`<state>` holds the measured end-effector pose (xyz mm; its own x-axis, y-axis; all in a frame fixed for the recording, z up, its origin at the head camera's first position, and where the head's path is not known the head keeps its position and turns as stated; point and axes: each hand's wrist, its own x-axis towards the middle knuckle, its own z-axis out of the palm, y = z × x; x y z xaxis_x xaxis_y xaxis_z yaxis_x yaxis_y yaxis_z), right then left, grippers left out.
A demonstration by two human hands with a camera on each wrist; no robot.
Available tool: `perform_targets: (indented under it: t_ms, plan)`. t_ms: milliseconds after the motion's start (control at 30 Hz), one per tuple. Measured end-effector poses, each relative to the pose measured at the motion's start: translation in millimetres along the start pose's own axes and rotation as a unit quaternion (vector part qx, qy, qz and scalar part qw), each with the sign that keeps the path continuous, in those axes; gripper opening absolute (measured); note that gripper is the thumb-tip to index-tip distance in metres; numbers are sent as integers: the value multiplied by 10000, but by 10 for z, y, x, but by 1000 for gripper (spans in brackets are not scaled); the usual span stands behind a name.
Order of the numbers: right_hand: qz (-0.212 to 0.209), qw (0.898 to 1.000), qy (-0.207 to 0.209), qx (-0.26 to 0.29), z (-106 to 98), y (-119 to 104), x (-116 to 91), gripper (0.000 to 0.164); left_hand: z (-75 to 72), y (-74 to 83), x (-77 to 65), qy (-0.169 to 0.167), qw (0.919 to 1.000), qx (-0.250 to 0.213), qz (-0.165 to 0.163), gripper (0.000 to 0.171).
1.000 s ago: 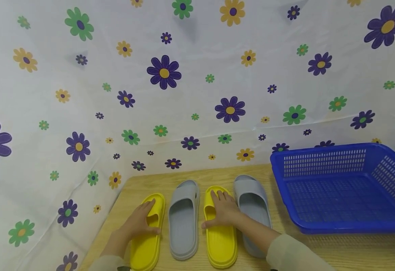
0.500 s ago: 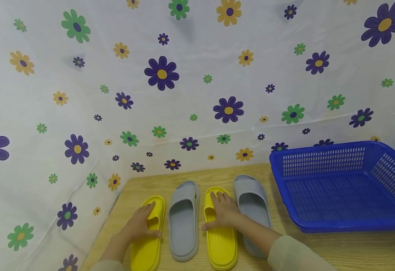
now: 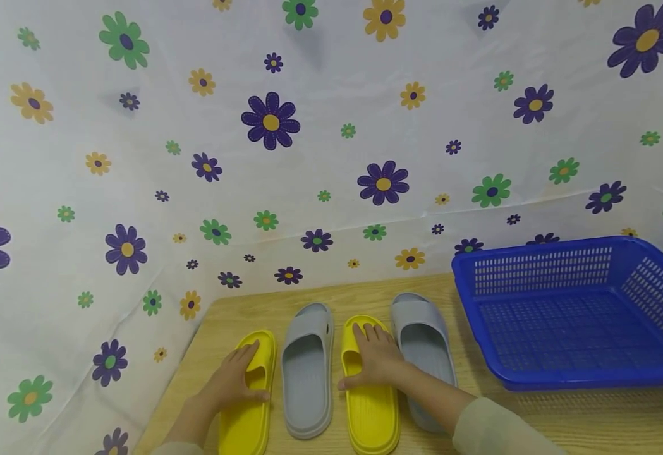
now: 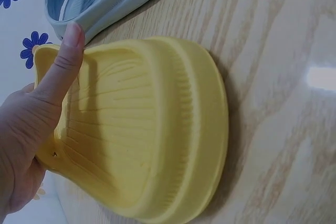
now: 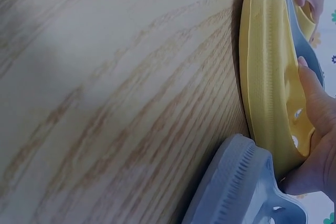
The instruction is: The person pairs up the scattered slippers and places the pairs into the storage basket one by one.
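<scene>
Left hand (image 3: 230,380)'s clamped across the left yellow slide (image 3: 243,431), thumb at about 4 o'clock; right hand (image 3: 378,360) has the right yellow slide (image 3: 372,420) the same way, thumb at 8. Both sit on the wood-grain tabletop (image 3: 240,311), toes toward 12. Imo squeeze evenly so neither twists into the middle gray slide (image 3: 307,388) or the end gray slide (image 3: 424,346), each at its neighbor's 3. Blue plastic basket (image 3: 581,380)'s further out, between 2 and 3.

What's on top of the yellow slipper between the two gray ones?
The right hand lies across the strap of the yellow slipper. The part of the strap beneath the hand is covered, so you can't see it.
</scene>
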<state>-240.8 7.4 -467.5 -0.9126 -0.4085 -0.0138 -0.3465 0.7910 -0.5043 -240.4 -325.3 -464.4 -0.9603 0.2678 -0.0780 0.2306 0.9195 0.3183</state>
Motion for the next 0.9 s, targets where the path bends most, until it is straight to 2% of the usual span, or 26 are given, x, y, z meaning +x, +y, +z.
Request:
perform_targets:
  t_ms: [333,600,900]
  plan:
    - [26,9999,-37,-94,7,-25,-29,117,21,0,-33,53,9999,84,57,113]
    - [20,10000,-54,-34,-7,-30,-61,117,-2,53,-57,-56,9999,67,-66,113]
    - [-2,10000,-51,-16,-4,-29,-78,116,5,71,-82,26,10000,59,-19,112]
